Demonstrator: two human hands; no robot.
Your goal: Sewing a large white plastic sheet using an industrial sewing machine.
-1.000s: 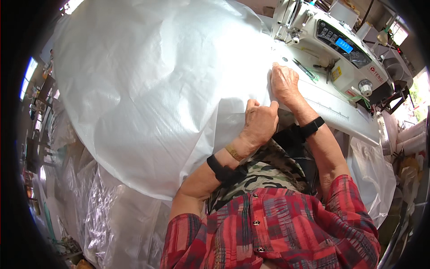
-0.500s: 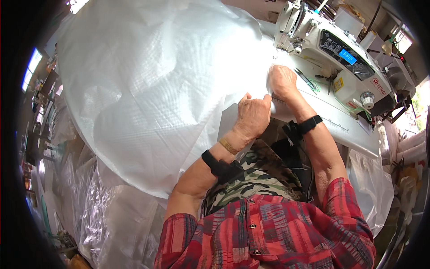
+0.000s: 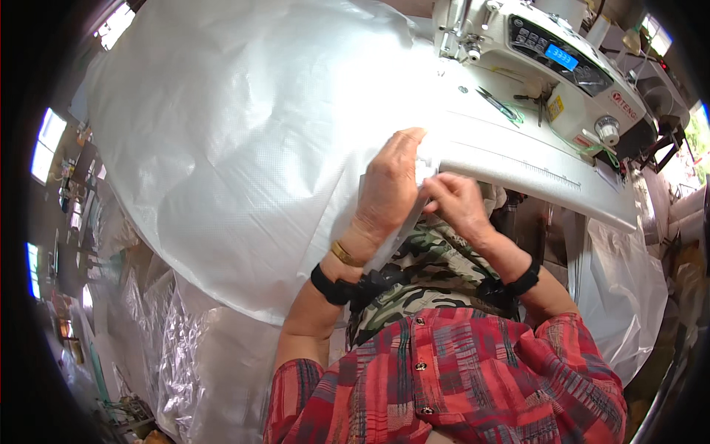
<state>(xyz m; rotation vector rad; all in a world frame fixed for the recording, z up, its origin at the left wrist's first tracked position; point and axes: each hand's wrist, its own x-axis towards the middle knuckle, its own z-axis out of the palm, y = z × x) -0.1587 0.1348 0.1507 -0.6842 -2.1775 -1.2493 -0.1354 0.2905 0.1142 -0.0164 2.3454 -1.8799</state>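
A large white translucent plastic sheet (image 3: 244, 148) with a woven texture spreads over the left and middle, draping toward my lap. Along its right edge, my left hand (image 3: 392, 181) is closed on the sheet, its fingertips pointing away from me. Just to the right and nearer to me, my right hand (image 3: 460, 206) pinches the sheet's edge between thumb and fingers. Both hands are at the front edge of the sewing table (image 3: 510, 159). Glare washes out the sheet near the needle of the white sewing machine (image 3: 547, 63), which stands beyond them at the upper right.
Thread snips (image 3: 499, 105) with a green loop lie on the table below the machine arm, beside other small tools. A ruler scale (image 3: 551, 174) runs along the table's front. Crumpled clear plastic (image 3: 174, 355) lies at the lower left, and more plastic (image 3: 621, 288) hangs at the right.
My right hand has come back from near the machine's needle to the table's front edge. My left hand has shifted slightly left and away from me. The view has turned a little.
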